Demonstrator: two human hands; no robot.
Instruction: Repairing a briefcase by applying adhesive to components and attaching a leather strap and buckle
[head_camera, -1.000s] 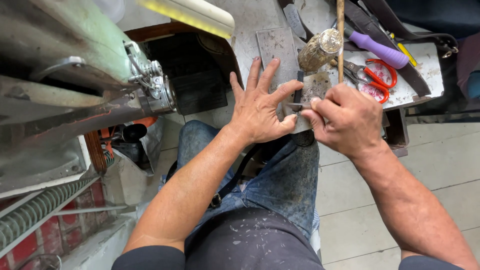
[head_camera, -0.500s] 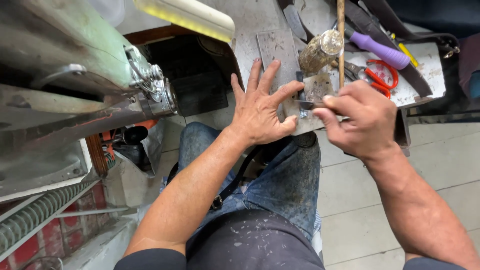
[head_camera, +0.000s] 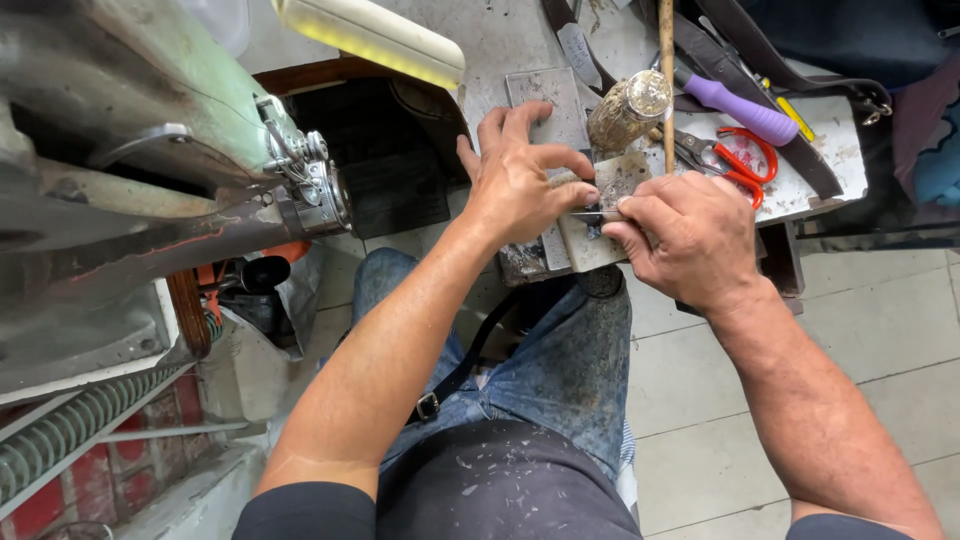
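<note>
My left hand (head_camera: 520, 175) rests on a small worktable (head_camera: 810, 190). Its fingers are drawn together, and the fingertips press on a pale stone block (head_camera: 600, 250) at the table's near edge. My right hand (head_camera: 690, 235) pinches a small metal blade (head_camera: 588, 215). The blade lies flat across the block, its tip under my left index finger. A flat grey plate (head_camera: 550, 95) lies under my left fingers. A black strap with a buckle (head_camera: 430, 405) hangs from under the table edge down over my lap.
A hammer with a metal head (head_camera: 625, 105) and wooden handle (head_camera: 667, 70) lies just beyond the block. A purple-handled tool (head_camera: 745, 110) and red scissors (head_camera: 745, 160) lie to its right. A green sewing machine (head_camera: 200, 150) fills the left side. Tiled floor (head_camera: 860, 350) is on the right.
My left fingers, spread flat before, have drawn together onto the block. My right hand has moved back left and down, bringing the blade against the left fingertips.
</note>
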